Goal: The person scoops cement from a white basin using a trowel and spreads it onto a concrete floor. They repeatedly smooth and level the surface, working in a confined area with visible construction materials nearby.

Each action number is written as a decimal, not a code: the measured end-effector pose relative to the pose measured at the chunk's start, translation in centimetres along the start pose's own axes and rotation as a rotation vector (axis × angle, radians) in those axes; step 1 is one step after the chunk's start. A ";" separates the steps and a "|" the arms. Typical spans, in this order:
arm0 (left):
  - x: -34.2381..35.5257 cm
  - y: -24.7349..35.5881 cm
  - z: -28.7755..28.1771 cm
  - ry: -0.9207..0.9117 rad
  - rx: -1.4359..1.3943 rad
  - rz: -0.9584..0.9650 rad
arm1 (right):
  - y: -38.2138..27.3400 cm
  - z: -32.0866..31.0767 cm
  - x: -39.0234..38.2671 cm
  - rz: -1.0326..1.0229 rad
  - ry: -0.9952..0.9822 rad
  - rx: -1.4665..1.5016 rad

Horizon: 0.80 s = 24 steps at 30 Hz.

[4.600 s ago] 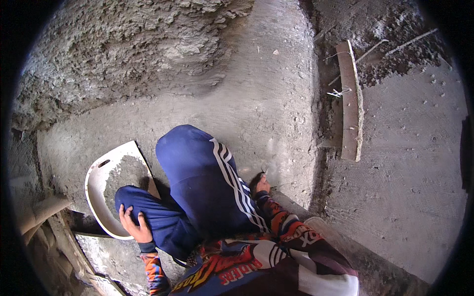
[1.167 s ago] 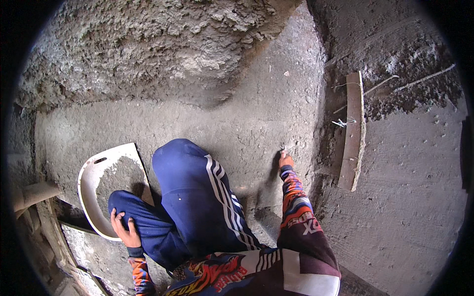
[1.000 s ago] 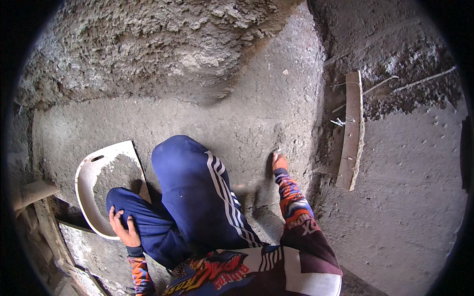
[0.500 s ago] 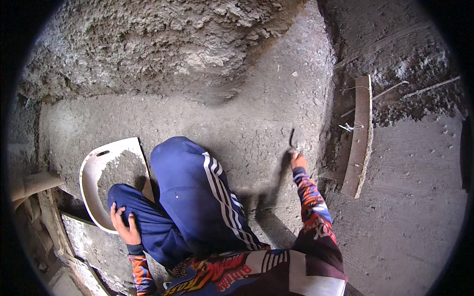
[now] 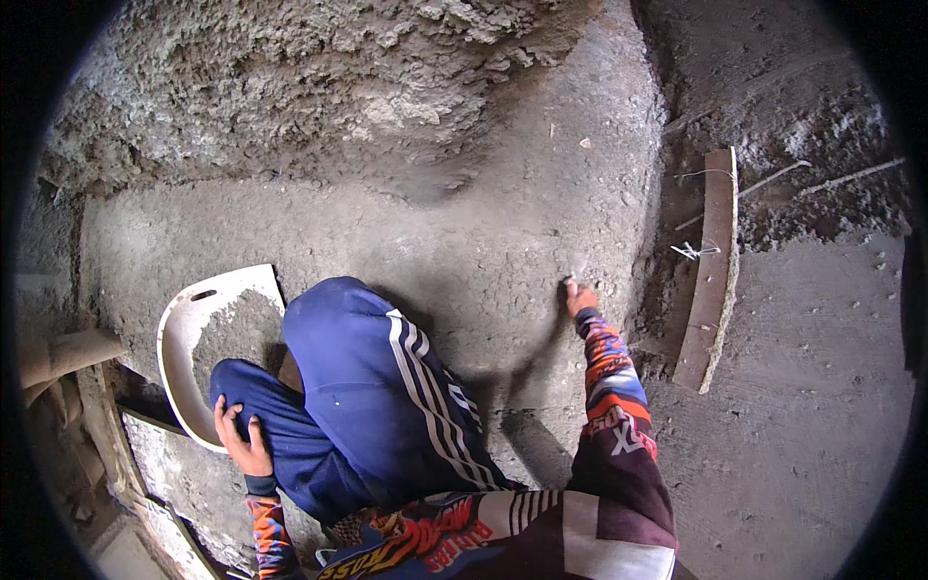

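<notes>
My left hand [image 5: 242, 437] rests on my bent left knee, fingers spread, holding nothing. Beside that knee lies a white scoop-shaped tub [image 5: 171, 333] with a slot in its rim, partly filled with grey mortar [image 5: 242, 324]. To the right, my right arm stretches forward over the rough grey floor [image 5: 464, 261]. My right hand [image 5: 581, 298] is closed round what looks like a small trowel [image 5: 570, 280], low against the floor. Most of the trowel is hidden or blends into the grey, and its blade can hardly be made out.
A big heap of rough grey mortar [image 5: 290, 87] rises ahead of me. On the right lies a curved brown strip [image 5: 706, 280] with wire ties, near thin rods [image 5: 851, 178]. Boards [image 5: 159, 464] and a pipe-like piece [image 5: 82, 352] lie at the far left.
My right hand has shifted slightly forward and its trowel blade, dark and visible before, hardly shows now. My right knee has moved a little left. The left hand stays on the knee.
</notes>
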<state>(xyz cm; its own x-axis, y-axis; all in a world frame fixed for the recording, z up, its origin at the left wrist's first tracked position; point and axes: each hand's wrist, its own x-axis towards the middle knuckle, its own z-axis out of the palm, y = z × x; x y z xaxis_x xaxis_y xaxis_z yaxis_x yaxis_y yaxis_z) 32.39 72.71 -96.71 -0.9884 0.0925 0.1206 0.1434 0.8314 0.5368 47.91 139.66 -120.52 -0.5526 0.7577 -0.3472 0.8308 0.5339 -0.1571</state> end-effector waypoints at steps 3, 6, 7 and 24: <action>0.1 0.2 0.0 -0.004 0.007 0.017 | -1.4 0.3 -3.9 -0.028 -0.085 -0.064; 0.2 0.5 -0.1 -0.013 0.022 0.036 | -2.0 -0.2 -6.5 0.003 -0.046 -0.186; 0.1 0.6 -0.2 -0.028 0.014 0.020 | -1.6 -0.9 -6.8 -0.020 -0.037 -0.251; -0.1 0.5 -0.6 0.006 0.022 0.009 | -1.2 2.6 -1.8 -0.040 0.005 0.159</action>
<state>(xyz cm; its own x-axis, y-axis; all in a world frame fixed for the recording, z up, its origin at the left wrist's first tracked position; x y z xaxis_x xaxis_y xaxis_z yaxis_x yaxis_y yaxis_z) 32.55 72.83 -95.96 -0.9867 0.0974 0.1305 0.1515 0.8424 0.5172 48.03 136.68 -122.16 -0.5855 0.7392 -0.3329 0.8079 0.4978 -0.3155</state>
